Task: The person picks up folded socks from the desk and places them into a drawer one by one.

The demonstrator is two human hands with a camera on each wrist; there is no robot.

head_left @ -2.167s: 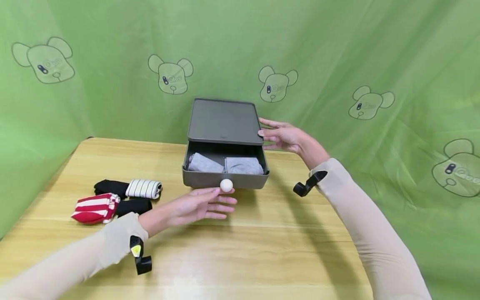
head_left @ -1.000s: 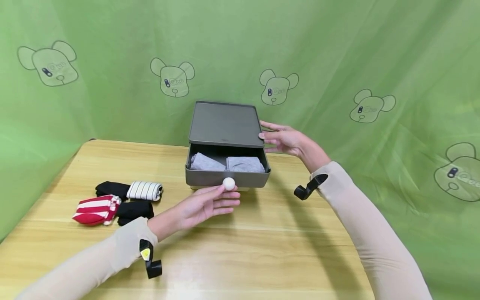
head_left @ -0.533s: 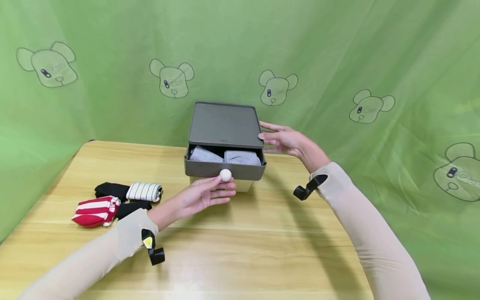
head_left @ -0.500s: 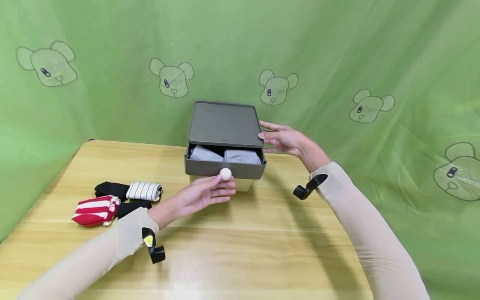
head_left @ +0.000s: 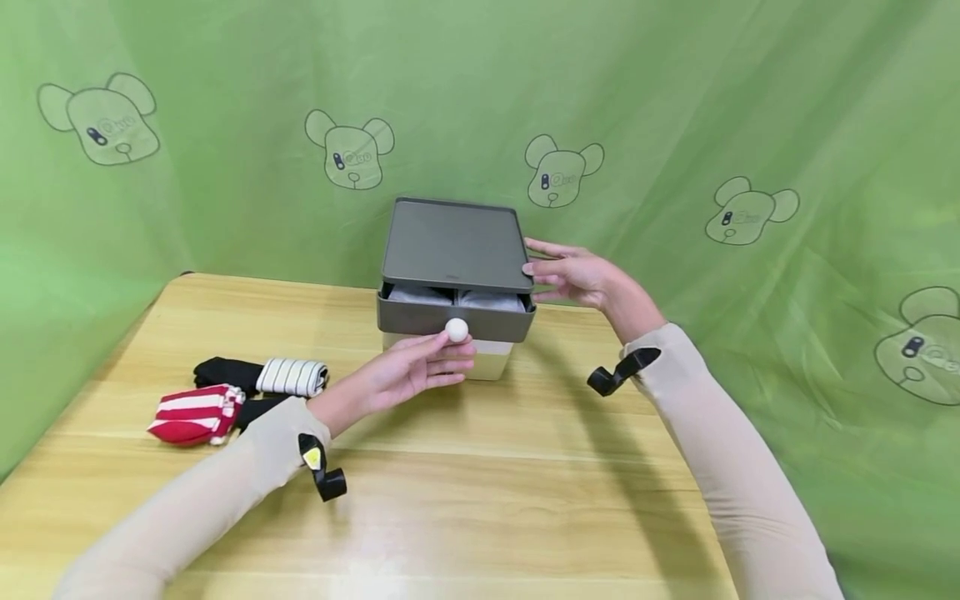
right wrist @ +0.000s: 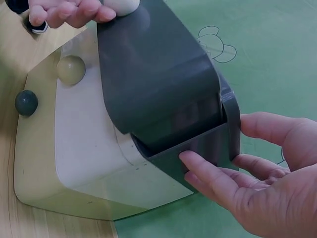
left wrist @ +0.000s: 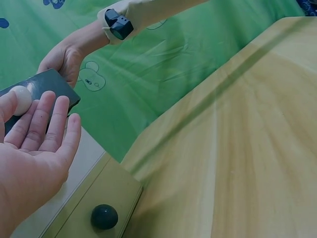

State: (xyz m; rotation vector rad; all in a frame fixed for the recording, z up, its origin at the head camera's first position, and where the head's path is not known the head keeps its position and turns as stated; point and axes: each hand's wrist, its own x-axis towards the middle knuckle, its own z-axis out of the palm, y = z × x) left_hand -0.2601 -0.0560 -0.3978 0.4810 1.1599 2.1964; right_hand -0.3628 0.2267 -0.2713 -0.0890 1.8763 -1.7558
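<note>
A small chest (head_left: 457, 242) with a dark grey top stands at the back of the table. Its top drawer (head_left: 495, 323) is partly out, and the upper parts of two folded grey cloths (head_left: 491, 301) show in it. My left hand (head_left: 405, 372) pinches the drawer's white round knob (head_left: 457, 330) between thumb and index finger; the other fingers extend below it. At the chest's right side, my right hand (head_left: 576, 277) touches the casing. In the right wrist view, its thumb lies at the top edge and its straight fingers press the grey side wall (right wrist: 198, 153).
Left on the wooden table (head_left: 465, 500) lie a red-and-white striped cloth bundle (head_left: 193, 414), a white roll with dark stripes (head_left: 292, 377) and black rolls (head_left: 225, 373). White and cream lower tiers carry a beige knob (right wrist: 71, 70) and a dark knob (right wrist: 26, 102). A green curtain (head_left: 675, 100) hangs behind.
My left hand has moved away from me with the knob, sliding the drawer inward. Less of the grey cloths shows, and more of the lower tiers. My right hand has stayed in place.
</note>
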